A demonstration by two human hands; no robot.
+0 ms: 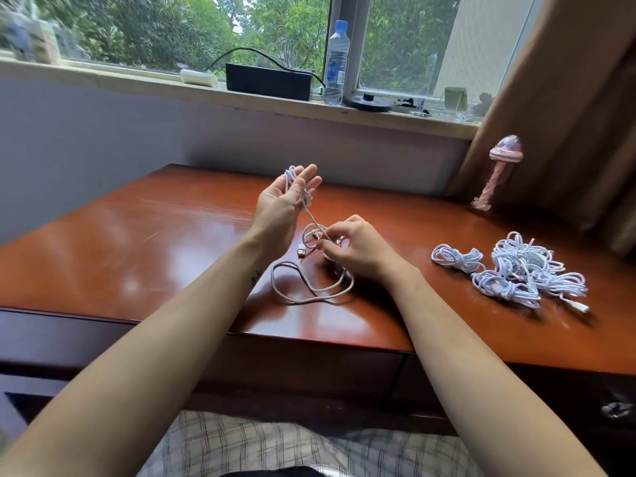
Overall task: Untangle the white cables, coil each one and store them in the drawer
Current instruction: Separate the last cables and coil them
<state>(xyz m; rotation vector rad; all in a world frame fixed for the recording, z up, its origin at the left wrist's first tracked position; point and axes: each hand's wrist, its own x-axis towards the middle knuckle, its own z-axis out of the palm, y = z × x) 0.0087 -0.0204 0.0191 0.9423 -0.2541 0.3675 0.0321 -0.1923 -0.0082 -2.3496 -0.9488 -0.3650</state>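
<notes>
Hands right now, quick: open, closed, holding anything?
Left hand: open, palm up, cable looped round its straight fingers.
Right hand: pinches the same cable above the desk.

home bedroom | wooden desk (172, 242) at curtained window (406, 46) | checked bedding (241, 445)

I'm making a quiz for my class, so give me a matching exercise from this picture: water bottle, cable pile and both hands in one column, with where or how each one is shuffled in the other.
1 water bottle
2 cable pile
3 left hand
4 right hand

A pinches a cable low over the desk
B stands on the windowsill
C raised, fingers straight, cable looped over them
D lies on the desk, right side

Pairs: 1-B, 2-D, 3-C, 4-A
</notes>
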